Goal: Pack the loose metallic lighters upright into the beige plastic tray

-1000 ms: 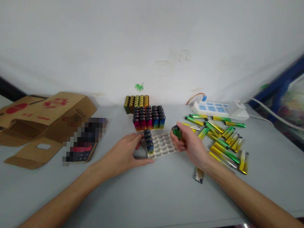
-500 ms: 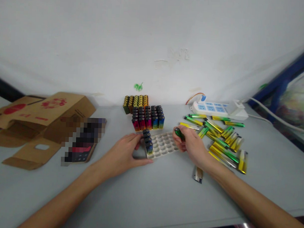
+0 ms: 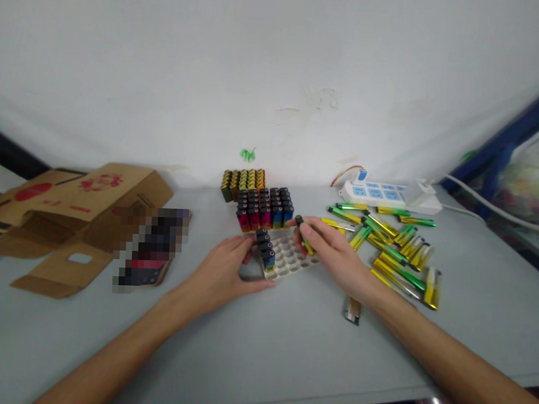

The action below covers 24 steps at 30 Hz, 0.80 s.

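Note:
A white tray (image 3: pixel 289 258) with round holes lies on the grey table. Several black-topped blue devices (image 3: pixel 267 255) stand upright in its left column. My left hand (image 3: pixel 225 268) rests at the tray's left edge, thumb and fingers spread, fingertips beside those devices. Over the tray's right part, my right hand (image 3: pixel 327 245) grips a yellow-green device (image 3: pixel 306 238) with a black top, tilted. Behind the tray stands a block of black-topped pink and blue devices (image 3: pixel 264 210). Loose green and yellow devices (image 3: pixel 400 259) lie scattered to the right.
An opened cardboard box (image 3: pixel 115 191) sits at the left beside a blurred-out phone (image 3: pixel 155 251). Gold-topped devices (image 3: pixel 244 180) stand near the wall. A white power strip (image 3: pixel 376 194) with cables is at the back right. One device (image 3: pixel 353 311) lies below my right forearm.
My right hand has moved left over the tray with its device, which now shows more of its yellow side. My left hand has stayed at the tray's edge.

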Available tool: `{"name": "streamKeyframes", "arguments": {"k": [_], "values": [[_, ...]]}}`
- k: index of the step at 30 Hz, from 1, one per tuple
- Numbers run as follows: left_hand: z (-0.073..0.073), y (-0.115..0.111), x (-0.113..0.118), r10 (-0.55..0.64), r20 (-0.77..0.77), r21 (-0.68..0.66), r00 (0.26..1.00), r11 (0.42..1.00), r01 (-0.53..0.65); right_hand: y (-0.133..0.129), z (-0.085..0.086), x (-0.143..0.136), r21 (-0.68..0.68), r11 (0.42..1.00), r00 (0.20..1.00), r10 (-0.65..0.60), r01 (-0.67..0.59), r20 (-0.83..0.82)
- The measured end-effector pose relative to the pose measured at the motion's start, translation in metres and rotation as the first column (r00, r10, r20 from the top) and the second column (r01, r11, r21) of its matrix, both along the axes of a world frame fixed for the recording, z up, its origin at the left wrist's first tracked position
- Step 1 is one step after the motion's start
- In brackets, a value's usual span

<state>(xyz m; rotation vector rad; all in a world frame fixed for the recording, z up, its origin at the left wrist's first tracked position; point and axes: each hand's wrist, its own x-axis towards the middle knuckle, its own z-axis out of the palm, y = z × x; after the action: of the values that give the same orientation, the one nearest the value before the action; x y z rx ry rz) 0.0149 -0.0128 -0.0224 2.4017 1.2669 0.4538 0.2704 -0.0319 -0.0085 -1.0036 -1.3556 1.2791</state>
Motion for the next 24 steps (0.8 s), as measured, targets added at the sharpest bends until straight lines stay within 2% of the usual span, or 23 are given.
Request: {"name": "streamKeyframes", "arguments": {"k": [6,10,14,17,21,23,24], "values": [[-0.004,-0.002,0.005,0.022,0.020,0.020,1.000,1.000,-0.023,-0.012,0.001,-0.006,0.028,0.998,0.998,0.053,-0.053,0.028],[-0.003,-0.003,0.006,0.025,0.018,0.015,1.000,1.000,-0.025,-0.017,-0.001,-0.008,0.117,0.991,0.996,0.060,-0.067,0.069],[-0.001,-0.002,0.007,0.023,0.010,0.012,1.000,1.000,-0.023,-0.017,-0.006,-0.005,0.205,0.972,0.980,0.080,-0.118,0.184],[-0.001,-0.002,0.007,0.033,0.004,-0.004,0.999,0.999,-0.033,-0.015,-0.009,-0.001,0.347,0.915,0.944,0.090,-0.204,0.317],[-0.001,-0.002,0.006,0.038,-0.001,-0.020,0.999,0.999,-0.038,-0.012,-0.011,0.003,0.531,0.784,0.869,0.021,-0.321,0.494],[0.000,-0.002,0.006,0.034,0.001,-0.011,0.999,0.999,-0.034,-0.012,-0.012,0.003,0.559,0.747,0.842,0.003,-0.360,0.539],[0.000,-0.002,0.006,0.029,0.003,-0.007,1.000,1.000,-0.029,-0.013,-0.013,0.002,0.553,0.749,0.836,0.001,-0.364,0.549]]}}
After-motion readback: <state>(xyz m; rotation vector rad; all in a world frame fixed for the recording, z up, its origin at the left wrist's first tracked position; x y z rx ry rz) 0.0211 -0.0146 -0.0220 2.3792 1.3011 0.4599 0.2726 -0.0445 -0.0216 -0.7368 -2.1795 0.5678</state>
